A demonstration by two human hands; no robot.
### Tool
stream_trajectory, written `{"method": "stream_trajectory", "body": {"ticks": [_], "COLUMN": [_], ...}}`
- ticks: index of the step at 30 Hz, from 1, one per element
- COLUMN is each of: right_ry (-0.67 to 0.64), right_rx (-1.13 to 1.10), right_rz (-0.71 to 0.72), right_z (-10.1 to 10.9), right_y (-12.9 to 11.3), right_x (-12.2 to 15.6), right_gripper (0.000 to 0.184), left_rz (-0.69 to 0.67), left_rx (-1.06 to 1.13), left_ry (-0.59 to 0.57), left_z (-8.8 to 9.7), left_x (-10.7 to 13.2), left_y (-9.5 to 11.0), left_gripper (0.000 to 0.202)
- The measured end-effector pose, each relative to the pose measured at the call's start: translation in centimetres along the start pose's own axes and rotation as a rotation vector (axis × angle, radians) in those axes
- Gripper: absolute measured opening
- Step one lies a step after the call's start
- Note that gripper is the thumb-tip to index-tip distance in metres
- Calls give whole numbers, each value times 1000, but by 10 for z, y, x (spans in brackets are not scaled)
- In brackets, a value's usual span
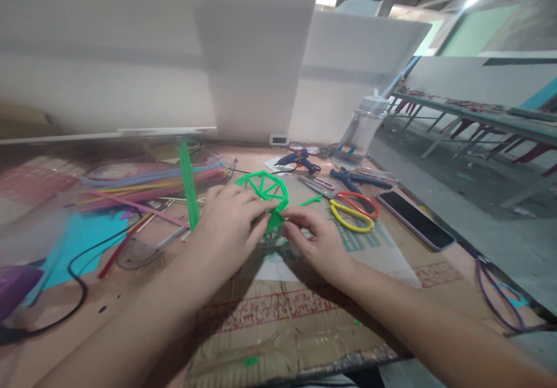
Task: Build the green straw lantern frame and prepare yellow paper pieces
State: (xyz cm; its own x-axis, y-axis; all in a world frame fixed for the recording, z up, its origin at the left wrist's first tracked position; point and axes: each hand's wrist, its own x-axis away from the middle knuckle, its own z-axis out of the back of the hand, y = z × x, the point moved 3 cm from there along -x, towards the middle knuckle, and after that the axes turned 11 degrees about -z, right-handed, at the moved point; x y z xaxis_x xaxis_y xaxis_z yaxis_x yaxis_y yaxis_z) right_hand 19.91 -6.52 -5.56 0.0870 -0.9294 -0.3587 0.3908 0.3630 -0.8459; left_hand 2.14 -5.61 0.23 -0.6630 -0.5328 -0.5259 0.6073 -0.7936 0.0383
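Observation:
A green wheel-shaped frame (262,186) with spokes, like flattened straws or pipe strips, is tilted up between my hands. My left hand (230,217) is closed around its near side, hiding part of the rim. From the right, my right hand (319,243) pinches a small green folded piece (275,221) at the frame's lower edge. Both sets of fingertips nearly meet there. A flat green strip (188,185) stands upright behind my left wrist; whether my hand touches it is hidden. Right of the frame lies a short green scrap (311,200).
Scissors (354,208), a blue glue gun (300,159), blue-handled pliers (359,179) and a phone (415,220) lie to the right. A water bottle (361,130) stands behind. Coloured strips (152,188), blue paper (87,246) and a black cable (82,283) cover the left. Cardboard (261,341) lies in front.

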Motion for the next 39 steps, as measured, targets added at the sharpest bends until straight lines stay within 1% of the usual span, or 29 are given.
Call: {"method": "stream_trajectory", "body": {"ticks": [5,9,13,16,20,23,27,30,32,34,37,39], "right_ry": [-17,-6,1,-14,-49,-74,-95,-120,-131,-146,-167,-184], "right_rx": [-50,-21,2,-34,-141,-214,-303,-364,-346,-271,-160,-135], "right_rz": [-20,-18,9,-41,-113,-147,-215,-263,-286,-294,-296,-316], "right_z": [-1,-1,-1,-2,-3,-4,-7,-7,-5,-3,-3,-5], "right_y": [1,0,0,3,5,3,4,7,10,11,7,3], "right_x": [0,0,0,0,-1,-3,-4,-3,-3,-3,-3,-4], "right_gripper": [16,13,11,12,14,14,19,22,22,20,21,23], "left_rz": [8,41,64,55,25,39,32,53,75,94,102,100], "left_rx": [4,24,37,35,33,34,43,54,61,67,69,69], "left_ry": [24,34,18,12,2,-6,-4,15,30,39,45,45], "left_z": [1,2,2,2,4,4,1,-2,-3,-4,-5,-5], "left_x": [0,-1,-2,-2,-2,-3,-4,-4,-4,-4,-4,-4], "left_y": [0,0,-1,0,1,1,2,1,-1,-4,-7,-7], "left_gripper": [17,17,16,18,21,21,25,26,26,26,27,27]}}
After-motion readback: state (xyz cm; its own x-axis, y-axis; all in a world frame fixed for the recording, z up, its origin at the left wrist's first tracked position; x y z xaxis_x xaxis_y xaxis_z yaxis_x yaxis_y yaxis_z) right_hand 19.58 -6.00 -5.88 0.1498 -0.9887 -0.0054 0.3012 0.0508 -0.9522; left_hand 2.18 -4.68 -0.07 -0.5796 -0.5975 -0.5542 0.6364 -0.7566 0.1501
